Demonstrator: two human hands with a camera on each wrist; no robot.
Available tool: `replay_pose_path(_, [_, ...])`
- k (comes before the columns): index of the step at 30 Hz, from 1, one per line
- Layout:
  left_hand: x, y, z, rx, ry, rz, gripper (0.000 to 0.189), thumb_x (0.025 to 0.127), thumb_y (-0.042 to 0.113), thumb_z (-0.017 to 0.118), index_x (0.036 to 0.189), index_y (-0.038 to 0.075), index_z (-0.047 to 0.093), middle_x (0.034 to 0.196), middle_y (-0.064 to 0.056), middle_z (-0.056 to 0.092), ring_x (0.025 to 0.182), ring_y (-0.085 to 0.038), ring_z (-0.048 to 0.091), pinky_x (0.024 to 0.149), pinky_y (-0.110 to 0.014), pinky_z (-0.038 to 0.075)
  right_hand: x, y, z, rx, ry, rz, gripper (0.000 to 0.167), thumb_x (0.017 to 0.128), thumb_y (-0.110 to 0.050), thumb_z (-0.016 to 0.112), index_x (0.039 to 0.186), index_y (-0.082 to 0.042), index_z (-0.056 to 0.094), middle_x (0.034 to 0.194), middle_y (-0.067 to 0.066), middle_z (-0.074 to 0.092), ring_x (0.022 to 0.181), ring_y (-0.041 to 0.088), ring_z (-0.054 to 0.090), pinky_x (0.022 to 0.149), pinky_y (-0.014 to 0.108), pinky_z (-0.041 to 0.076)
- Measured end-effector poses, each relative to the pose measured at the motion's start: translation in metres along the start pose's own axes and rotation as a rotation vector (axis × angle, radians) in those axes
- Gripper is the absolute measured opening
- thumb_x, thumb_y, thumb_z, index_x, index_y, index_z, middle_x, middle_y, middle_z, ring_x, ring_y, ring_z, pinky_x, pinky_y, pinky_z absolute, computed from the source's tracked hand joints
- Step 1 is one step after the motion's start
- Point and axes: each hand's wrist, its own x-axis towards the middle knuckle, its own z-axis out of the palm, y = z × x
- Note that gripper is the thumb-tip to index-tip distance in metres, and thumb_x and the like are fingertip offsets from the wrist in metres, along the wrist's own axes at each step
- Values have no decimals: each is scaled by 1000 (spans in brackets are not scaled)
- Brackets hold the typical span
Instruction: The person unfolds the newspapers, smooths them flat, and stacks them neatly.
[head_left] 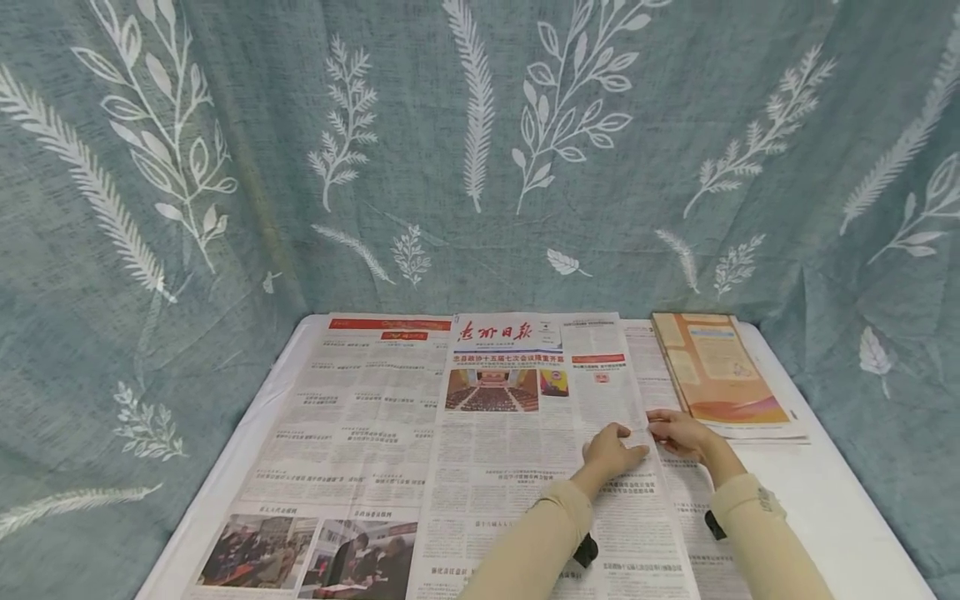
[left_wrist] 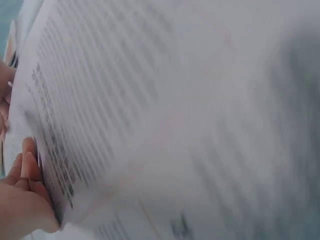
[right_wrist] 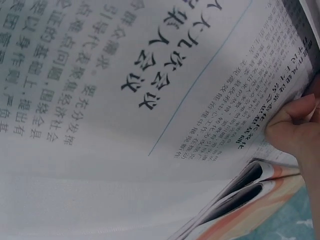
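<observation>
Newspaper (head_left: 498,454) mostly L of both hands, long axis fore-aft past them.
R hand (head_left: 686,437) at its R edge; L hand (head_left: 613,454) just inboard; can't tell if either's pinching.

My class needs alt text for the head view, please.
A person's left hand and right hand are near the right edge of a newspaper front page on a white table. Printed orange and cream papers lie farther right; a leafy curtain hangs behind.
</observation>
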Motion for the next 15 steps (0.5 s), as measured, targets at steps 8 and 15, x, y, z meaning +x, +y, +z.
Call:
replay_pose_path(8, [2,-1,-1,-76,4,-3,35,82,36,71,103,10,63,82,-4,65,74,-18,56,86,-35,39,4,3,-2,-12,20,-21,49,95,1,40,136,21,22,81,-12,56,71,-1,50,61,12,41])
replay_pose_path(15, [-4,1,5,-42,110,42,36,75,38,78,82,10,57,73,0,57,65,-15,46,69,-27,34,0,4,-2,0,-7,-51,50,93,5,43,134,23,21,86,-12,62,73,-1,55,64,14,45])
